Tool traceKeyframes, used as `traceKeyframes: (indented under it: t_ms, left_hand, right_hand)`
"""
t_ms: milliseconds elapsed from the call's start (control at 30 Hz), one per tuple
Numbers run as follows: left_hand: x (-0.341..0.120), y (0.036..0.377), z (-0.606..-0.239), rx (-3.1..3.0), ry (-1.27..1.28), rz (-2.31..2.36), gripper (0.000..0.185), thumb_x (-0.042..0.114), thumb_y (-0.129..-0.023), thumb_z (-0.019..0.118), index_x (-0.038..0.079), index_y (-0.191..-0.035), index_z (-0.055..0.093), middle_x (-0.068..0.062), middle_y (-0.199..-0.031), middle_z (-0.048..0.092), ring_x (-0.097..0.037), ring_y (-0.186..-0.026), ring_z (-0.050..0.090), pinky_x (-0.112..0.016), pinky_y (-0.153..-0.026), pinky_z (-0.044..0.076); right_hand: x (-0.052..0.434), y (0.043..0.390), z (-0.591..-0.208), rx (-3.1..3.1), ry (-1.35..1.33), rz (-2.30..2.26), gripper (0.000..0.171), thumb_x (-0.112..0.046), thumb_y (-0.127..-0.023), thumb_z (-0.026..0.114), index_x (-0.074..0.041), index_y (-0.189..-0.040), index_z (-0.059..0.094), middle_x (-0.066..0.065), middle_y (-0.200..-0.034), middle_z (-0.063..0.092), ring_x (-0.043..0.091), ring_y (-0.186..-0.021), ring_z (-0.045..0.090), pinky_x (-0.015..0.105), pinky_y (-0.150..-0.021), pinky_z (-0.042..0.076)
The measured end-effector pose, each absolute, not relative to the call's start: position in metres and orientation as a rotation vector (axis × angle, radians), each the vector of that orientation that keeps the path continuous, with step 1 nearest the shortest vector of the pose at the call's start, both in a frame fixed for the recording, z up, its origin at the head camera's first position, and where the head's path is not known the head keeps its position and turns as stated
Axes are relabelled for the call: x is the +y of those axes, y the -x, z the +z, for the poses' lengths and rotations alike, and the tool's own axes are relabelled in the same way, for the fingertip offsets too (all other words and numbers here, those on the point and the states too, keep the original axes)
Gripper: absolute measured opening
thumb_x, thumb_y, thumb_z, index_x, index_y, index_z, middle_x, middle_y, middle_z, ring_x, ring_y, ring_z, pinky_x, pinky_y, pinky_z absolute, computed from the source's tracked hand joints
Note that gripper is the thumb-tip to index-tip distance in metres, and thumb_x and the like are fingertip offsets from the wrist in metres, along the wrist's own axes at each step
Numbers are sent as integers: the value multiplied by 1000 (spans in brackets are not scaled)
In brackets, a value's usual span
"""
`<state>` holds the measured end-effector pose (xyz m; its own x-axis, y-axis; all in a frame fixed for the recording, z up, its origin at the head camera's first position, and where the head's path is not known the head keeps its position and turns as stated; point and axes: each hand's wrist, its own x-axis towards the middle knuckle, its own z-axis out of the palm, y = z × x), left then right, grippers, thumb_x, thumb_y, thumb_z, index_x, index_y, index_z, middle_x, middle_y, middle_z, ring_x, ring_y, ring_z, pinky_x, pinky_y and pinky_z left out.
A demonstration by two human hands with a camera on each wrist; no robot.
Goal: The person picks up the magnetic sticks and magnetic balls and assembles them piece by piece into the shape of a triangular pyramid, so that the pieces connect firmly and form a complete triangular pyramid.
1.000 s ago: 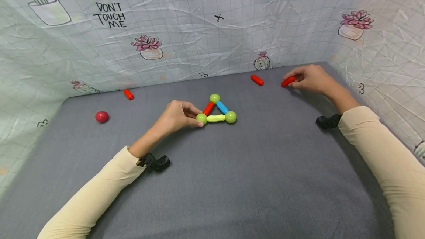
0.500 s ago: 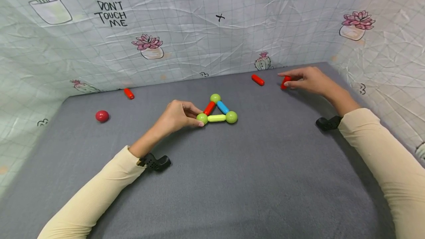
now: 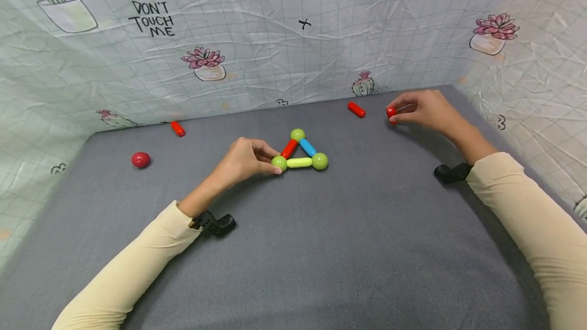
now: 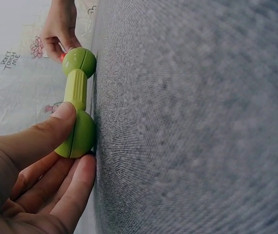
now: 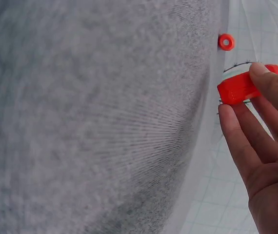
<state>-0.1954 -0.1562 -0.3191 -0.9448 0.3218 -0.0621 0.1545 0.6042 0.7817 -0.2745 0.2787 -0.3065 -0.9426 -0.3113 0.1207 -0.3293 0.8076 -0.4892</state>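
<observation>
My left hand (image 3: 245, 161) pinches a green ball (image 3: 279, 163) between thumb and fingers. This ball is the left corner of a flat triangle of magnetic-style sticks and balls. A red stick (image 3: 289, 148), a blue stick (image 3: 308, 147) and a yellow-green ribbed stick (image 3: 299, 162) form its sides. Green balls make up the top corner (image 3: 297, 135) and right corner (image 3: 319, 161). At the back right, my right hand (image 3: 424, 110) pinches a loose red stick (image 5: 240, 87), standing roughly upright, between thumb and fingertips.
Another red stick (image 3: 356, 109) lies near the wall, left of the right hand. Toward the back left lie an orange-red stick (image 3: 178, 129) and a dark red ball (image 3: 140, 160). A patterned cloth wall (image 3: 257, 29) rises behind the grey tabletop (image 3: 293, 248).
The red stick in my right hand has turned from lying slanted to roughly upright, and the right fingers shifted on it. My left hand and the triangle stay in place.
</observation>
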Motion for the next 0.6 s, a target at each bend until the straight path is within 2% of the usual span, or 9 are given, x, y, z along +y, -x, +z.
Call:
traceKeyframes:
  t_ms: [100,167,400,600]
  left_hand:
    - [-156,196,-319,2629,-389,1257,29,16,-73,94,11,-98,81,0,-89,78,-15,-81,73,-28,-68,58]
    - [-156,196,-319,2627,-383,1256,29,16,-73,94,11,-98,80,0,-89,78,-15,-81,73,-28,-68,58]
    - [-157,196,-319,2626,-379,1259,29,16,-73,94,11,-98,81,0,-89,78,-15,-81,73,-27,-68,57]
    - [-156,196,-319,2632,-380,1251,29,17,-74,94,11,-98,80,0,-89,78,-15,-81,73,-28,-69,58]
  right_hand:
    - [278,273,-306,-2958,-502,787,28,-29,-86,85,-18,-111,80,4,-106,78,-6,-82,61,19,-62,42]
    - [277,272,-305,-2962,-489,785,29,-31,-85,86,-20,-111,81,3,-107,78,-8,-80,58,21,-60,41]
    - [271,268,-301,-2957,-481,782,29,-33,-81,88,-23,-108,83,6,-106,78,4,-75,54,25,-54,35]
    - [265,265,-299,-2959,-521,805,30,-34,-81,88,-23,-109,82,5,-106,78,4,-74,54,23,-56,37]
